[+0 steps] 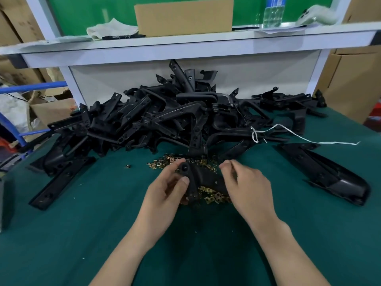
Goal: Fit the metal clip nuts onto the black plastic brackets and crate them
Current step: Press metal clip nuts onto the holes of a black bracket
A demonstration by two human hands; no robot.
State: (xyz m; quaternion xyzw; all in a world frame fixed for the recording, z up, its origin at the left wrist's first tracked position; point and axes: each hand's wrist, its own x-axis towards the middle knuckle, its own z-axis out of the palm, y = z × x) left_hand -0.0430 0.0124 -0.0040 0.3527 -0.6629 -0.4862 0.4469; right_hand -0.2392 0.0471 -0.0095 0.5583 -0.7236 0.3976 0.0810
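Observation:
My left hand [165, 188] grips the end of a black plastic bracket [203, 178], thumb and fingers curled round it, just above a heap of small brass-coloured clip nuts [212, 196] on the green table cover. My right hand [245, 182] is blurred beside the bracket's right side with fingertips bunched together; whether it pinches a clip nut I cannot tell. More clip nuts [165, 163] lie scattered behind the bracket, and one lone clip nut [127, 166] sits to the left. A large pile of black brackets [175, 116] fills the back of the table.
A long black bracket [327, 172] lies at the right and a flat one [61, 180] at the left. A white string [299, 137] trails over the pile. A white shelf [185, 48] above holds a cardboard box [184, 16] and cloths. Cartons stand on both sides.

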